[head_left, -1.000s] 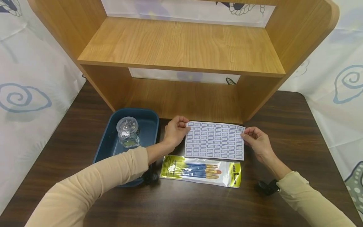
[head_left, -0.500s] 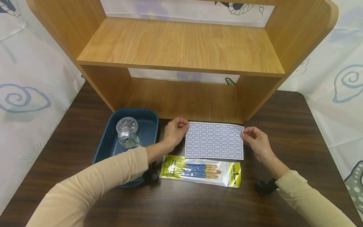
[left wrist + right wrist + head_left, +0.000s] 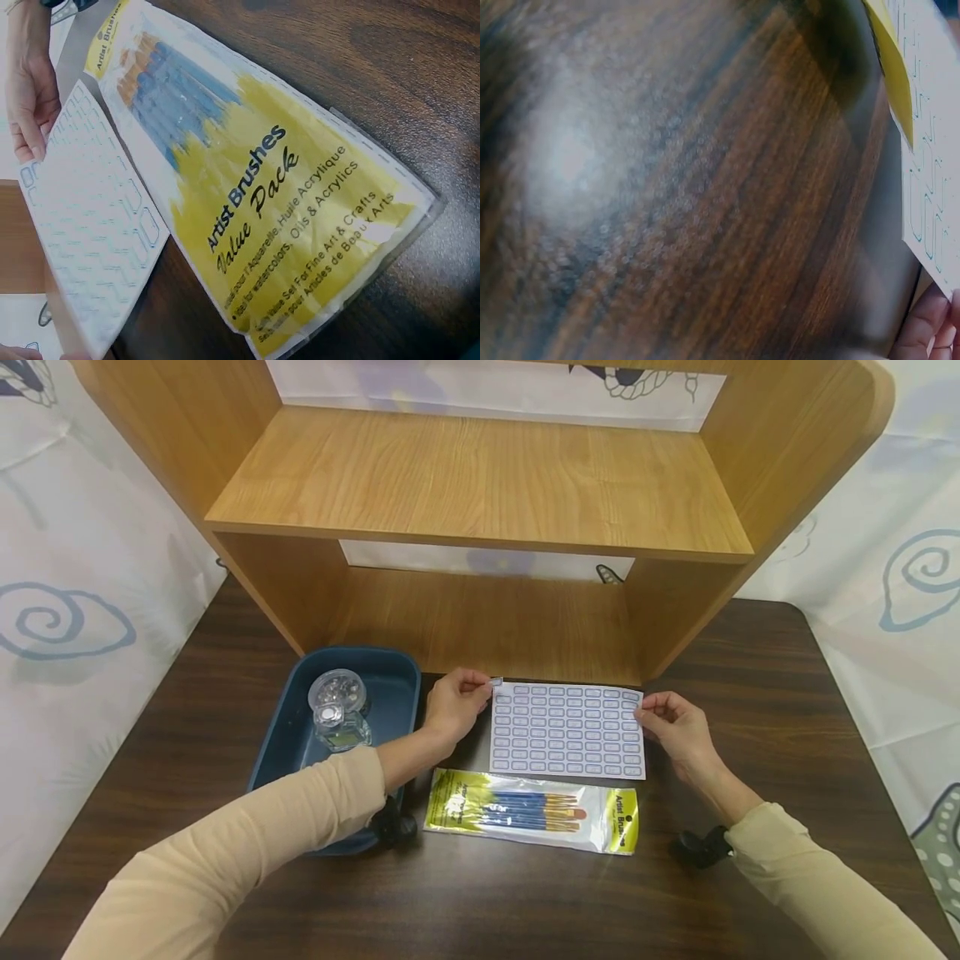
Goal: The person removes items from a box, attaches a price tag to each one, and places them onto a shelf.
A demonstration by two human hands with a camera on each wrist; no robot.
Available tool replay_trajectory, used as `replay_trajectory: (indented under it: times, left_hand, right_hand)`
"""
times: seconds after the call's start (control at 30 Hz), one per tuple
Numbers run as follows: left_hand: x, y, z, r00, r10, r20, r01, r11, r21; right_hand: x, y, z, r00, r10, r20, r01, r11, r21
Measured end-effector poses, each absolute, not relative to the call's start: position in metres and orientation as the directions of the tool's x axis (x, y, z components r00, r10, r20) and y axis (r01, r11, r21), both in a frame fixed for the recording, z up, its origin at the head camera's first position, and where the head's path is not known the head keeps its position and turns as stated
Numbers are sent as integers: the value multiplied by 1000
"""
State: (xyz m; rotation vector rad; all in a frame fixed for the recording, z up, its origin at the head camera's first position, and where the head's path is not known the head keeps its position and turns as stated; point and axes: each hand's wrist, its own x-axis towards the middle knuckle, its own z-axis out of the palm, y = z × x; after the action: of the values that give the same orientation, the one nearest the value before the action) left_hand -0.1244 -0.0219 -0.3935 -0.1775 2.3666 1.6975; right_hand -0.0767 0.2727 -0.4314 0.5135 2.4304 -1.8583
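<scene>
A white sheet of blue-framed label stickers (image 3: 567, 732) is held up above the table, just in front of the shelf unit. My left hand (image 3: 455, 703) pinches a small sticker (image 3: 497, 682) at the sheet's top left corner; whether it is fully off the sheet cannot be told. With thumb and fingers, my right hand (image 3: 681, 737) pinches the sheet's right edge near the top. Below the sheet lies a pack of artist brushes (image 3: 531, 812), its yellow printed end large in the left wrist view. In the right wrist view, fingertips (image 3: 924, 322) show at the sheet's corner.
A dark blue tray (image 3: 395, 693) stands left of the left hand. In it are a round clear container (image 3: 337, 687) and a clear glass bottle (image 3: 345, 732). The wooden shelf unit (image 3: 480, 485) rises behind the hands. Patterned cloth (image 3: 67, 710) hangs around the table.
My left hand has shifted slightly left from the sheet's corner, and a small sticker now shows lifted at its fingertips. My right hand stays on the right edge.
</scene>
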Motion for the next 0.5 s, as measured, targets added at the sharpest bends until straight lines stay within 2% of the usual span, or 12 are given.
replay_trajectory:
  times: [0.2,0.33,0.5]
  left_hand:
    - [-121,-28,-389,-958,58,-279,-252,285,925]
    - [-116,-31,-385,-937,147,-317,-270,271,924]
    - [-107,-36,-377,-879,288,-379,-267,360,894]
  right_hand:
    - [-74,271,-433,-945,230,-234,295,280,-914]
    - [-74,270,-434,-956,213,-203,264,316,-911]
    - [-75,271,-431,-966,196,-167,235,404,-884]
